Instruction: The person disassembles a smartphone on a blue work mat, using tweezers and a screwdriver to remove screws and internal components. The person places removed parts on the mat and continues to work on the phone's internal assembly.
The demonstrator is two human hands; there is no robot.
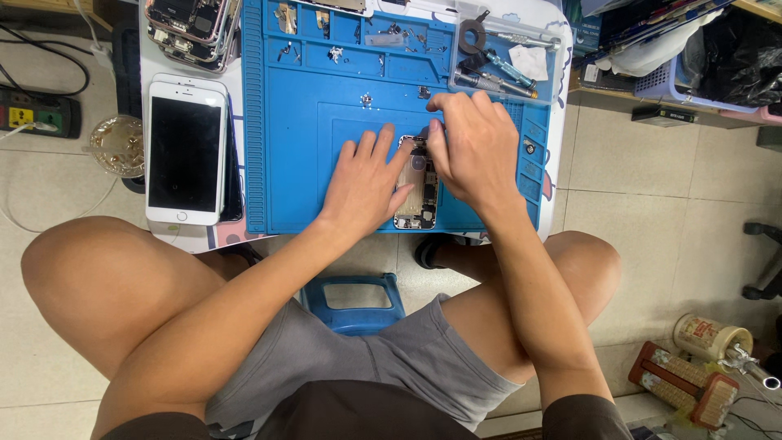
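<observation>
resting on an opened phone (418,189), both hands (423,167)

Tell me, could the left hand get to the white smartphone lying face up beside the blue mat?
Probably yes. The left hand rests on the opened phone on the blue silicone work mat; the white smartphone with the dark screen lies to its left, uncovered, with only bare mat between.

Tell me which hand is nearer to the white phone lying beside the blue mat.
Left. The left hand rests on the blue mat, closer to the white phone; the right hand works farther away.
</observation>
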